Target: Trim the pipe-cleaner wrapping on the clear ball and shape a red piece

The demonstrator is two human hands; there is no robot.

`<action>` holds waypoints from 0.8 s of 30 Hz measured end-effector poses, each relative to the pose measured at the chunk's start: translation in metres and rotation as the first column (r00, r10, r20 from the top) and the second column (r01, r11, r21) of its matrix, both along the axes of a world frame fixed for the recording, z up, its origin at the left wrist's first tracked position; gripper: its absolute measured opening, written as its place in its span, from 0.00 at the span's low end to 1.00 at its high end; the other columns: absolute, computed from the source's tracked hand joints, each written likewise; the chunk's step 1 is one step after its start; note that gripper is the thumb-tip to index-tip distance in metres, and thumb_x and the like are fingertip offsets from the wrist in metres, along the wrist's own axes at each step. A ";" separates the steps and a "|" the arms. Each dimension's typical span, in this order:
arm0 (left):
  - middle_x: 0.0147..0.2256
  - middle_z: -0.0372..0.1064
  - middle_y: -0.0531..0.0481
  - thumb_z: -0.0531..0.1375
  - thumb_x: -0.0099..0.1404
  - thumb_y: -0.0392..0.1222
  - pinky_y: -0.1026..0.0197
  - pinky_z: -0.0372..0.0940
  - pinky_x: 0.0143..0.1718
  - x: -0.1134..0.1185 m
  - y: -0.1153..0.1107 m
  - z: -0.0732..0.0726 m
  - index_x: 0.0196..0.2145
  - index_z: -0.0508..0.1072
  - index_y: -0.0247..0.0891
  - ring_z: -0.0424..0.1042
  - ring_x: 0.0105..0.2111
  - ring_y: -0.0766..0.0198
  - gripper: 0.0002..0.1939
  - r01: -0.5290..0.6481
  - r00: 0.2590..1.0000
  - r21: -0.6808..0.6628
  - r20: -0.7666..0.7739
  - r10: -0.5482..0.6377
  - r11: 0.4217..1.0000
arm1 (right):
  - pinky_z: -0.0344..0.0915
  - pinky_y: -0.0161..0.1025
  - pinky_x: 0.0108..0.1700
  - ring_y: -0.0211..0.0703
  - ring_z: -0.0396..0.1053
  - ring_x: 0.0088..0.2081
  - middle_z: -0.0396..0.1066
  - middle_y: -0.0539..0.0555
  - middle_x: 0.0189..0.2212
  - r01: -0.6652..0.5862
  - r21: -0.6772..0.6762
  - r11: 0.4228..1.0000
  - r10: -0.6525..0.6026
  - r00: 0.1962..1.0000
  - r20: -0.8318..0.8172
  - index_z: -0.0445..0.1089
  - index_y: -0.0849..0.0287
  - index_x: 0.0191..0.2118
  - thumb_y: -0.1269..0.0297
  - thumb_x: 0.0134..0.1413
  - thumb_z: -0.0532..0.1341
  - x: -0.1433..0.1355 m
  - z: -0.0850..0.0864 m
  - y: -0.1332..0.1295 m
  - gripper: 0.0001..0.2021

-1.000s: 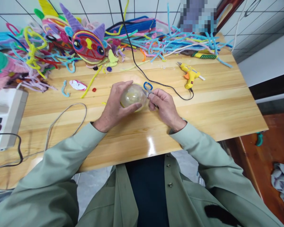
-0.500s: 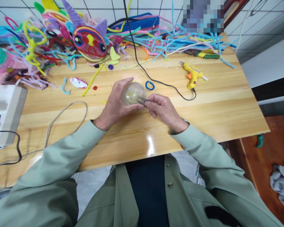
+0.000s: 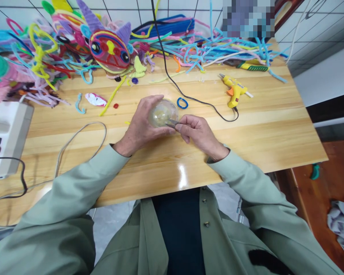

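A clear, rounded plastic shell (image 3: 164, 111) sits in the grip of my left hand (image 3: 143, 124), thumb along its near side and fingers around its far left. Something yellowish shows in or through it. My right hand (image 3: 196, 131) pinches a pair of dark metal tweezers (image 3: 172, 123), whose tips lie against the near right part of the shell. Whether the tips hold anything is too small to tell. Just beyond the shell lies a blue pipe cleaner ring (image 3: 182, 103).
A yellow glue gun (image 3: 234, 89) with its black cord lies to the right. Heaped pipe cleaners (image 3: 200, 53) and a colourful horned figure (image 3: 110, 51) line the back. Green-handled pliers (image 3: 252, 67) are among them. At the left stands a white power strip (image 3: 13, 137) with cables.
The tweezer tips have shifted very slightly at the shell. Both hands keep the same hold; otherwise the whole view has only moved a little.
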State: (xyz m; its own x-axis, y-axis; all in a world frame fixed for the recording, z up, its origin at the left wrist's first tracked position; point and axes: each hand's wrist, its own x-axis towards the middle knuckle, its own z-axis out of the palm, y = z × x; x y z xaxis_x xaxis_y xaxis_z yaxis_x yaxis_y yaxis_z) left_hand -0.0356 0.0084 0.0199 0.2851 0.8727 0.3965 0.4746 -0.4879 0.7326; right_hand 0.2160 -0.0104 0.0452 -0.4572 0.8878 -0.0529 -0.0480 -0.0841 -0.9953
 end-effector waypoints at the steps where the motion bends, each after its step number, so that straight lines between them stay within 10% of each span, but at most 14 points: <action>1: 0.71 0.71 0.39 0.74 0.55 0.84 0.32 0.66 0.76 -0.001 0.001 -0.001 0.72 0.69 0.55 0.70 0.72 0.34 0.57 0.008 1.000 0.016 -0.007 -0.007 1.000 | 0.55 0.35 0.27 0.32 0.58 0.22 0.66 0.42 0.20 -0.006 0.005 1.000 0.006 1.000 0.001 0.72 0.55 0.34 0.52 0.69 0.73 0.000 0.000 0.000 0.17; 24: 0.69 0.73 0.39 0.73 0.68 0.74 0.36 0.69 0.74 -0.002 0.001 -0.011 0.74 0.67 0.54 0.74 0.71 0.38 0.46 0.039 0.999 0.209 -0.001 -0.040 0.977 | 0.57 0.35 0.29 0.32 0.59 0.22 0.67 0.41 0.19 0.099 -0.012 0.995 -0.100 0.988 -0.115 0.72 0.55 0.35 0.48 0.68 0.74 -0.012 -0.011 -0.009 0.18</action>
